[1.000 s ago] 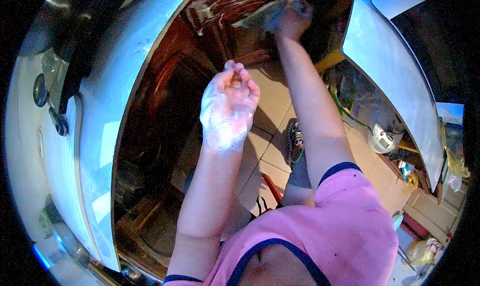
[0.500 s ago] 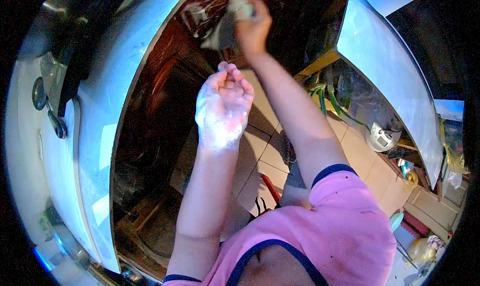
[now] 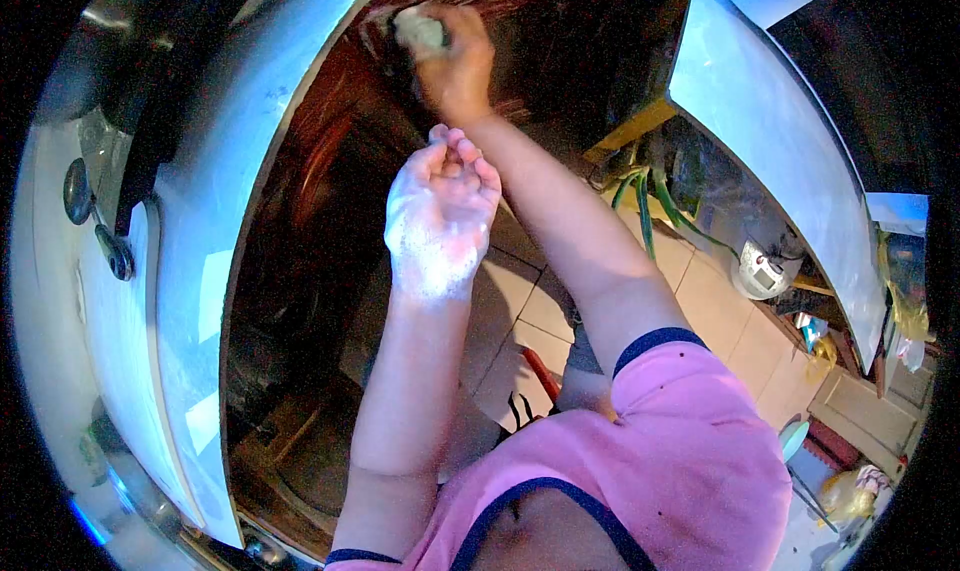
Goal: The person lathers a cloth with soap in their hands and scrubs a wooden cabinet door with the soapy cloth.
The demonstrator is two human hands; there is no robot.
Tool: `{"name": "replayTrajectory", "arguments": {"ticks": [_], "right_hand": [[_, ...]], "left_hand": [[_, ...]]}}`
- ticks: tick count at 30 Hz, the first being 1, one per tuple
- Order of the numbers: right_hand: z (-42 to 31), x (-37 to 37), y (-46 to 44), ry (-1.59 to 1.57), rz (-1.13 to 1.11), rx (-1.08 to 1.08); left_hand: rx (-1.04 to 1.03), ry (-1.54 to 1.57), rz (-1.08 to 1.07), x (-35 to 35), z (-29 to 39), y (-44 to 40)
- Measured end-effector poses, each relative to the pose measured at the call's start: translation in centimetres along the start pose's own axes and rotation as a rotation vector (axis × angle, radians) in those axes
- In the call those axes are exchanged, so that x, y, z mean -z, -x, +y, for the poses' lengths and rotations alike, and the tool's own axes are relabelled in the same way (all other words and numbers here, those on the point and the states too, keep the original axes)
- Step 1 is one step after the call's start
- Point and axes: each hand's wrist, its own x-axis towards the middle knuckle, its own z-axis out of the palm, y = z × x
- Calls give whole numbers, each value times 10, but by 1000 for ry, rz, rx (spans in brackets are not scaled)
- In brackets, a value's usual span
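Foam covers the palm and wrist of my left hand [image 3: 443, 221], which is held palm up with its fingers loosely curled and nothing in it. Farther up, my right hand [image 3: 457, 66] is closed around a pale, whitish-green sponge [image 3: 420, 33], slightly blurred, whose exact kind is hard to make out. The sponge is against a dark reddish-brown wooden surface [image 3: 330, 136], where whitish soapy streaks show around it.
A curved pale blue-white panel edge [image 3: 225, 211] runs down the left, and another pale panel [image 3: 765, 141] stands at the right. Green leaves [image 3: 645, 206], a white device with a small display [image 3: 762, 271], and light floor tiles [image 3: 520, 291] lie below.
My right hand has moved left and slightly down across the dark wood with the sponge. My left hand has shifted only slightly left, still palm up.
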Motion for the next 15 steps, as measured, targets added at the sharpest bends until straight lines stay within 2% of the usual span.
{"name": "replayTrajectory", "arguments": {"ticks": [2, 7, 9, 10, 13, 14, 15], "right_hand": [[-2, 1, 3, -11, -14, -28], [30, 32, -32, -155, 214, -183], [35, 44, -50, 238, 338, -380], [41, 43, -57, -353, 383, -415], [48, 40, -49, -205, 333, -369], [27, 39, -42, -280, 263, -265], [32, 31, -35, -93, 220, -151]], "left_hand": [[19, 18, 1, 0, 0, 0], [-12, 4, -29, -3, 0, 3], [-7, 19, -31, -4, 1, 4], [-13, 16, -20, -4, 2, 4], [-24, -2, -9, -5, 2, 4], [-29, -21, -4, -4, 1, 5], [-26, -23, -6, -5, 0, 5]]}}
